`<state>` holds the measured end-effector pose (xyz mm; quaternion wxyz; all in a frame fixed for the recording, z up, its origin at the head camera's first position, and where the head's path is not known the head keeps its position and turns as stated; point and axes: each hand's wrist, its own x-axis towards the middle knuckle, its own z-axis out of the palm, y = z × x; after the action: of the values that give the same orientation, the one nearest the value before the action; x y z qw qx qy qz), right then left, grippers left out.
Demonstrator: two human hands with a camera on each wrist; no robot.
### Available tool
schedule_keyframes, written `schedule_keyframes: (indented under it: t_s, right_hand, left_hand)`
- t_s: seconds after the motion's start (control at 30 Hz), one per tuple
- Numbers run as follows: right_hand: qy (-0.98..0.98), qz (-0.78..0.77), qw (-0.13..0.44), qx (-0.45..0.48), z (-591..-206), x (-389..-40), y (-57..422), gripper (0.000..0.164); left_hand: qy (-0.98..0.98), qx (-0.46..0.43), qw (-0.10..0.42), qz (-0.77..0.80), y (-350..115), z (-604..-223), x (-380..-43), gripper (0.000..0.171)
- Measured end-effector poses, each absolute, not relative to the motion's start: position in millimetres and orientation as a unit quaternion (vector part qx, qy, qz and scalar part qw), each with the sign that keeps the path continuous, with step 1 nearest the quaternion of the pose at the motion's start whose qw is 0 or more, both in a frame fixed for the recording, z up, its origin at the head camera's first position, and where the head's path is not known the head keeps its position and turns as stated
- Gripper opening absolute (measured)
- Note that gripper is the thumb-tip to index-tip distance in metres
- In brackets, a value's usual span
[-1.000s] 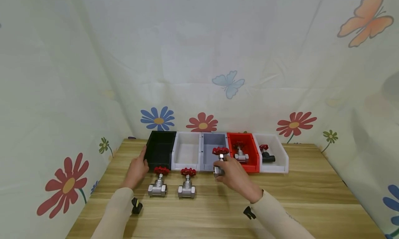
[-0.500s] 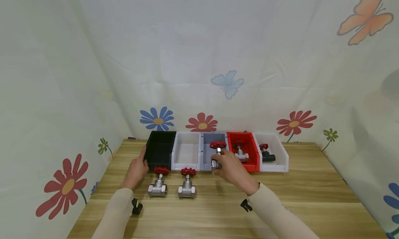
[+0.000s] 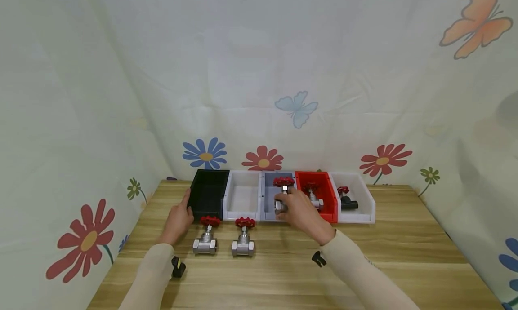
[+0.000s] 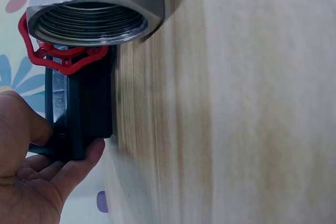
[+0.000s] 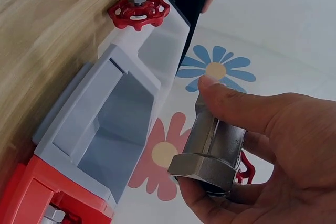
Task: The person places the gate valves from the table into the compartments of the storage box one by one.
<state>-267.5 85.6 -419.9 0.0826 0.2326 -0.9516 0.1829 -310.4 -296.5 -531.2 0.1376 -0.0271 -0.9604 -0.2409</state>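
My right hand (image 3: 301,213) grips a metal gate valve (image 5: 210,140) by its body, red handwheel up, over the front part of the grey bin (image 3: 267,215). In the right wrist view the thumb lies on one side of the valve and the fingers curl round the other. At the left end of the row, my left hand (image 3: 178,218) holds the black bin (image 4: 92,103) by its side wall, thumb at the rim and fingers against the outside. Two similar gate valves, one on the left (image 3: 205,245) and one on the right (image 3: 243,247), stand on the table before the bins.
Between the black and grey bins is a white bin (image 3: 243,215). A red bin (image 3: 332,215) holds another gate valve (image 3: 313,203). The far-right white bin (image 3: 360,218) holds a black valve (image 3: 349,204) with a red handwheel. A flowered curtain (image 3: 226,121) hangs behind.
My right hand has carried the gate valve forward, from in front of the grey bin to over it. The left hand has stayed at the black bin.
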Motion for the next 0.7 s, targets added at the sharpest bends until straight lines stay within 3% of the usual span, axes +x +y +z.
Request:
schedule_keyframes:
  t_s: [0.7]
  right_hand:
    - [-0.959, 0.198, 0.054, 0.198, -415.1, -294.2, 81.6, 0.049]
  left_hand:
    - [-0.962, -0.025, 0.137, -0.235, -296.9, -532.7, -309.6, 0.063]
